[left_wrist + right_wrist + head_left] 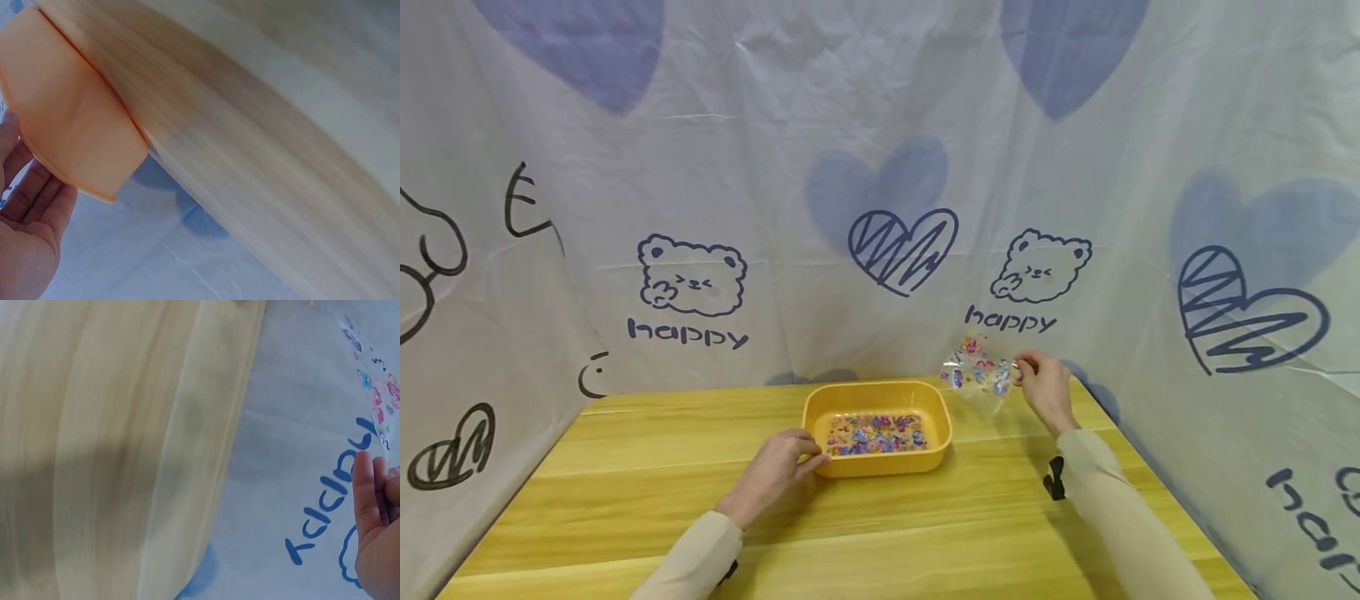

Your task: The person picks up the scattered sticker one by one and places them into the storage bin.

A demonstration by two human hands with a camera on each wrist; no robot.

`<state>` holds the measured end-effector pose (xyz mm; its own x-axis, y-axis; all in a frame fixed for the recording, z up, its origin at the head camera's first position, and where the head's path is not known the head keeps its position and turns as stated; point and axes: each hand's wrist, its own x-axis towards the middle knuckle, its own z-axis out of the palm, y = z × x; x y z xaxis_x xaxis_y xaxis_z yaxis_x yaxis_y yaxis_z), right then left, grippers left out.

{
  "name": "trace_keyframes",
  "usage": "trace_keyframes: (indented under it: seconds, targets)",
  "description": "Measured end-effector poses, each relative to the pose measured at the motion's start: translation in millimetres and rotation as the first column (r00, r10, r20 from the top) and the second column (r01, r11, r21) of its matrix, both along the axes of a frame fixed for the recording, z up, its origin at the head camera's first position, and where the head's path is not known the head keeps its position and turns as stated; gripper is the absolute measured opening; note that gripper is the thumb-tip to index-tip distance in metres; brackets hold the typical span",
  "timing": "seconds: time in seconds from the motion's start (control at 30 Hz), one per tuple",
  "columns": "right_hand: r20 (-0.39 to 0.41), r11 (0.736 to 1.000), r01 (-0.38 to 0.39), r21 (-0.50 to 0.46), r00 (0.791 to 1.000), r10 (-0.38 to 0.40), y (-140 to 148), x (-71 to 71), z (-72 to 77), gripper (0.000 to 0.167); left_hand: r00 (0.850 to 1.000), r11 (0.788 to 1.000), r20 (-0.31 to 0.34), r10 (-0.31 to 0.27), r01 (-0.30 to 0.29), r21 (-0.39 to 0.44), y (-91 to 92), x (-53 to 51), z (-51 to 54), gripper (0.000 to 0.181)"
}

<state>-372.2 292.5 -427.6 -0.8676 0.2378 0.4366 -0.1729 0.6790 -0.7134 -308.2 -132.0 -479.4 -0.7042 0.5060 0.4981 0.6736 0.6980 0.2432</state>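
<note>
A yellow rectangular plastic basin [880,467] stands near the table's far edge. Several clear sheets with small colourful printed figures [876,433] lie flat inside it. At its near left corner my left hand [778,467] holds the rim; in the left wrist view the fingers [59,203] meet that rim. To the right of the basin, my right hand [1047,390] pinches the edge of a transparent sticker sheet [977,371], raised above the table. The same sticker sheet [380,394] shows partly in the right wrist view, beyond the right hand [381,531].
The wood-grain table [647,483] reaches back to a hanging white cloth [790,208] printed with hearts and bears. More of this cloth hangs along the left and right sides. Both arms wear light long sleeves [1120,508].
</note>
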Motion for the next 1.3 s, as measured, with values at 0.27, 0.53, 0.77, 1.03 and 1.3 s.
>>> trace_keyframes:
  seconds: [0.27, 0.53, 0.77, 1.03, 1.3]
  targets:
    - [-0.011, 0.999, -0.027, -0.022, 1.0, 0.027, -15.7, -1.0, 5.7, 0.021, 1.0, 1.0, -0.024, -0.006, 0.006, 0.008, 0.2, -0.1, 0.6, 0.009]
    - [0.02, 0.991, -0.114, -0.063, 0.993, 0.116, -42.0, -4.2, 8.8, 0.019, 1.0, 1.0, -0.01, -0.013, 0.013, 0.017, -0.3, -0.1, -1.0, 0.009]
    - [0.07, 0.984, -0.162, -0.069, 0.984, 0.167, -69.6, -4.7, 11.3, 0.016, 0.999, 0.999, -0.035, -0.024, 0.024, 0.022, -0.1, -1.7, -2.9, 0.009]
    - [0.122, 0.972, -0.233, -0.039, 0.964, 0.236, -96.2, -3.9, 8.3, 0.017, 0.999, 1.0, -0.043, -0.006, 0.008, 0.026, 0.1, -1.1, -3.2, 0.008]
    - [0.157, 0.946, -0.32, 0.06, 0.939, 0.307, -114.7, -4.9, 1.1, 0.016, 1.0, 1.0, -0.026, -0.012, 0.012, 0.022, -0.1, -0.6, -1.6, 0.01]
